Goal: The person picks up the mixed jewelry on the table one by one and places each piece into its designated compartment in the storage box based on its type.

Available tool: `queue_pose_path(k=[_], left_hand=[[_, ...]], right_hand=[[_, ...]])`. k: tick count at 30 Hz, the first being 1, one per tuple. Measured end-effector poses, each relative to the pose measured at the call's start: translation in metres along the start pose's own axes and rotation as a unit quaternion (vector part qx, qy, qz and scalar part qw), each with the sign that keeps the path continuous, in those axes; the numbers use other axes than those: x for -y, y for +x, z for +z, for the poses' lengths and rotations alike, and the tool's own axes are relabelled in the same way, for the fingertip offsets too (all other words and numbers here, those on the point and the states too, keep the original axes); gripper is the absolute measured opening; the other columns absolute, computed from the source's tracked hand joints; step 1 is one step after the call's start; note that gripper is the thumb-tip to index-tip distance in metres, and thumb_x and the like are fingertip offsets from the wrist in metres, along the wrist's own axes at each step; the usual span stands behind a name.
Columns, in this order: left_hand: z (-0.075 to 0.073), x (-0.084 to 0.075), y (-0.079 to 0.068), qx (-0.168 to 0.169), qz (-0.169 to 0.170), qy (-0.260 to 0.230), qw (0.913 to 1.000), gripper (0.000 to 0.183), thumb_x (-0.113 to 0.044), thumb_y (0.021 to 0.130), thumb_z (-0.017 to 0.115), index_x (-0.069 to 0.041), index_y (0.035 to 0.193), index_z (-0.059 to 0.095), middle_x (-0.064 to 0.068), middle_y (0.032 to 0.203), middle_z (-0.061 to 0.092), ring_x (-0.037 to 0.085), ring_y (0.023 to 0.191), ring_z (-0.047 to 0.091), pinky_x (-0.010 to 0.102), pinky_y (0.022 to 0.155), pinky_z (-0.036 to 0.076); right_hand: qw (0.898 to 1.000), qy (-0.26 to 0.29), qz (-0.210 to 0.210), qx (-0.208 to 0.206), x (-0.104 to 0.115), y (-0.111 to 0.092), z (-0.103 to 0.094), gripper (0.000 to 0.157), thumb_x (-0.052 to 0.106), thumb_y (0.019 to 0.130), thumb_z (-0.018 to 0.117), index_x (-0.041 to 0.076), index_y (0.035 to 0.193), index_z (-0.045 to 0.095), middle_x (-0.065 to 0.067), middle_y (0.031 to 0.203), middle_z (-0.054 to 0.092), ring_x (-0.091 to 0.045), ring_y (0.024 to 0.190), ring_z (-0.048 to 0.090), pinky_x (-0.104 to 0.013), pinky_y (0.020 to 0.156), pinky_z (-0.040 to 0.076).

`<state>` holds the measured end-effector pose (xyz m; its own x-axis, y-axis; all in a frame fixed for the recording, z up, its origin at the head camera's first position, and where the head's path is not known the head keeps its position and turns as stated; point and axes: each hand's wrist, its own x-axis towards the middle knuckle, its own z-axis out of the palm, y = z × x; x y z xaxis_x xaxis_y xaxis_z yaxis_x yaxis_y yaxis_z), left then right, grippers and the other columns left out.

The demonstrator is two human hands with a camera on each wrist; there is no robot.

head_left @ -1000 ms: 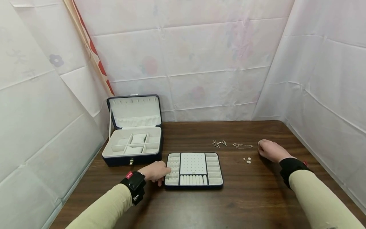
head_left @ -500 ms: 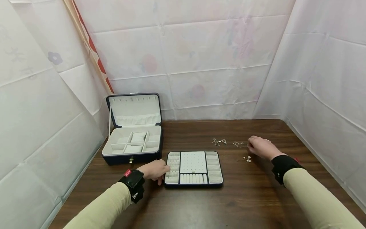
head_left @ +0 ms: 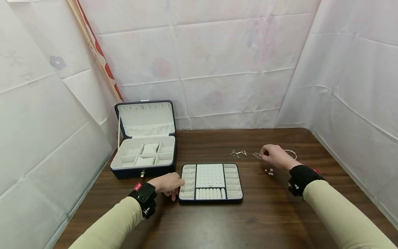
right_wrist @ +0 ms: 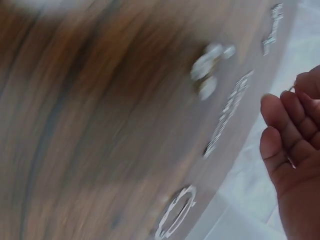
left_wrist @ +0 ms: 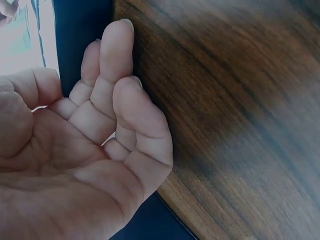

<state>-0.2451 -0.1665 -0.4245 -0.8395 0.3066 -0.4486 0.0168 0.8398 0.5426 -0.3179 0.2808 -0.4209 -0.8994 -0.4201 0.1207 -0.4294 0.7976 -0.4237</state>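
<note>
My left hand point(head_left: 168, 183) holds the left edge of a navy jewelry tray point(head_left: 210, 202), thumb on its rim and fingers against the side. The left wrist view shows these fingers bent beside the tray's dark wall point(left_wrist: 82, 25). My right hand point(head_left: 276, 155) hovers over the right part of the table, its thumb and fingertip pinching a small thin ring-like piece point(right_wrist: 291, 89), mostly hidden. Under and about that hand lie a chain necklace point(right_wrist: 227, 115), small white earrings point(right_wrist: 207, 70) and a bangle point(head_left: 291, 152).
An open navy jewelry box point(head_left: 143, 154) with two small cushions in its compartments stands at the back left. A tangled piece of jewelry point(head_left: 238, 153) lies behind the tray to the right. White cloth walls point(head_left: 217, 69) border the wooden table point(head_left: 211, 228).
My right hand has moved left from beside the bangle to above the chain necklace, uncovering the bangle. My left hand stays at the tray's edge.
</note>
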Motion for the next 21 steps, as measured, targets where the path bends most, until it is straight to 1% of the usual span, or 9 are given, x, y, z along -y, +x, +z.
queue_pose_path(k=[3,7,10,15,18,21], left_hand=[[0.0,0.0,-0.001,-0.001,0.001,0.0,1.0,0.038,-0.018,0.097,0.047,0.0,0.069,0.066,0.008,0.058,0.068,0.016,0.054,0.059,0.026,0.052,0.044],[0.0,0.0,-0.001,-0.003,0.003,-0.002,1.0,0.037,-0.017,0.097,0.047,0.001,0.07,0.067,0.009,0.058,0.068,0.016,0.054,0.059,0.026,0.052,0.044],[0.0,0.0,-0.002,-0.002,0.004,-0.001,1.0,0.037,-0.017,0.097,0.048,0.001,0.071,0.067,0.01,0.059,0.069,0.016,0.054,0.059,0.027,0.052,0.045],[0.0,-0.001,-0.003,0.003,0.008,0.003,1.0,0.038,-0.018,0.098,0.048,0.001,0.072,0.068,0.01,0.061,0.07,0.016,0.055,0.059,0.027,0.053,0.046],[-0.001,-0.001,-0.003,0.005,0.01,0.001,0.9999,0.038,-0.018,0.098,0.048,0.001,0.072,0.068,0.011,0.062,0.07,0.016,0.055,0.058,0.027,0.053,0.046],[-0.001,-0.001,-0.003,0.006,0.01,0.002,0.9999,0.038,-0.018,0.097,0.048,0.001,0.072,0.068,0.011,0.062,0.07,0.016,0.054,0.057,0.027,0.053,0.046]], right_hand=[[0.999,0.035,0.031,0.017,0.009,0.004,-0.002,0.009,0.009,0.1,0.06,0.005,0.094,0.065,-0.003,0.084,0.06,-0.017,0.074,0.052,-0.035,0.069,0.043],[0.994,0.084,0.063,0.039,0.024,0.008,-0.003,0.015,0.014,0.102,0.06,0.001,0.101,0.066,-0.01,0.085,0.063,-0.02,0.072,0.057,-0.034,0.068,0.045],[0.986,0.134,0.079,0.053,0.035,0.009,-0.005,0.019,0.016,0.102,0.059,-0.002,0.105,0.065,-0.015,0.085,0.062,-0.022,0.071,0.056,-0.034,0.066,0.045],[0.969,0.217,0.091,0.074,0.053,0.01,-0.005,0.02,0.017,0.103,0.059,-0.001,0.108,0.065,-0.015,0.085,0.058,-0.027,0.072,0.053,-0.037,0.066,0.044],[0.961,0.245,0.097,0.079,0.061,0.011,-0.004,0.02,0.018,0.103,0.059,-0.001,0.108,0.064,-0.015,0.086,0.057,-0.029,0.074,0.054,-0.039,0.068,0.045],[0.956,0.263,0.101,0.08,0.068,0.014,-0.001,0.021,0.018,0.103,0.06,-0.002,0.108,0.065,-0.014,0.086,0.059,-0.025,0.073,0.056,-0.039,0.07,0.047]])
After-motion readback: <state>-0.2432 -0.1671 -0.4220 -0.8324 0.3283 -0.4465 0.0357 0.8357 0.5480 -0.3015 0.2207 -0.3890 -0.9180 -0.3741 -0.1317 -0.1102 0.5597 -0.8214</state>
